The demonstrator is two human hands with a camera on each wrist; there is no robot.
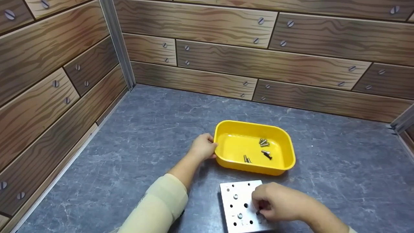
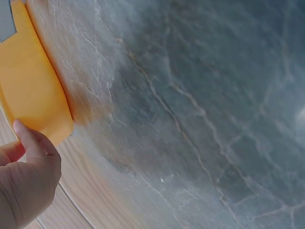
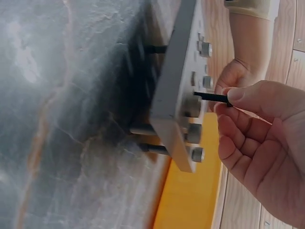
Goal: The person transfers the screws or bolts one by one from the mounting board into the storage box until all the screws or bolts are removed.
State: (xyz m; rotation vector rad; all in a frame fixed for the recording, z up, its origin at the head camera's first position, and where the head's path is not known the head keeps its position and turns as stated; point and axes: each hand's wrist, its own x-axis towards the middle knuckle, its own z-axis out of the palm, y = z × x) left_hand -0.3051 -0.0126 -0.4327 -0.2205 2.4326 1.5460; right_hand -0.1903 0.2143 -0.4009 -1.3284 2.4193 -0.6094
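My left hand (image 1: 203, 147) grips the left rim of a yellow plastic bin (image 1: 252, 168), thumb and fingers on either side of its wall. Over the right part of a drilled metal plate (image 1: 241, 190), my right hand (image 1: 284, 200) pinches a black screw (image 3: 212, 97) between thumb and fingertips. In the right wrist view the screw's threaded end points at the plate's face; whether it has entered a hole I cannot tell. Socket-head screws (image 3: 206, 49) sit in the plate, and several shanks (image 3: 153, 149) stick out below it.
Inside the bin lie several silver screws (image 1: 264, 142), a black screw (image 1: 267, 156) and more screws (image 1: 246, 159) by the front wall. The bin stands just behind the plate on a grey marbled tabletop (image 1: 145, 136). Wood-patterned walls (image 1: 207, 55) close in the back and sides.
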